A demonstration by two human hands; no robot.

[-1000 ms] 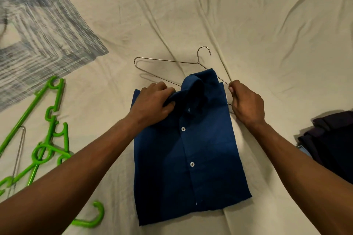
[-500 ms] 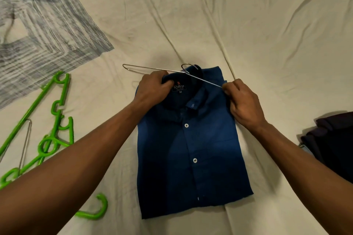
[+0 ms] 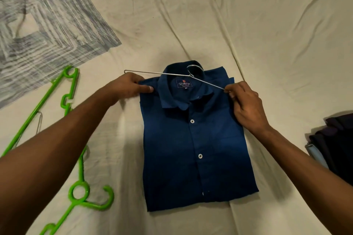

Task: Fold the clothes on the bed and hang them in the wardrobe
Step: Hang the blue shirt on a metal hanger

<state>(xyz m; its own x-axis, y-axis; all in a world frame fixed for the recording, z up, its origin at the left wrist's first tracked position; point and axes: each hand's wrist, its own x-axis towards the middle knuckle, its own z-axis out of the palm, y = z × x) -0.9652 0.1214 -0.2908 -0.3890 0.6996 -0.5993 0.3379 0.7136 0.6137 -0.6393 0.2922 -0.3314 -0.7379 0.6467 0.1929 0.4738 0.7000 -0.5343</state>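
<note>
shirt (image 3: 194, 139) folded flat on bed (image 3: 248, 25) | hanger (image 3: 168, 74) lies across collar, long side left-right | right hand (image 3: 246, 105) fingers pinch hanger's right end | left hand (image 3: 128, 87) pinches shirt shoulder

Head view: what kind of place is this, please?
Most likely a bedroom: the whole surface is a creased cream bedsheet, with a folded blue shirt, a wire hanger and green plastic hangers on it.
</note>
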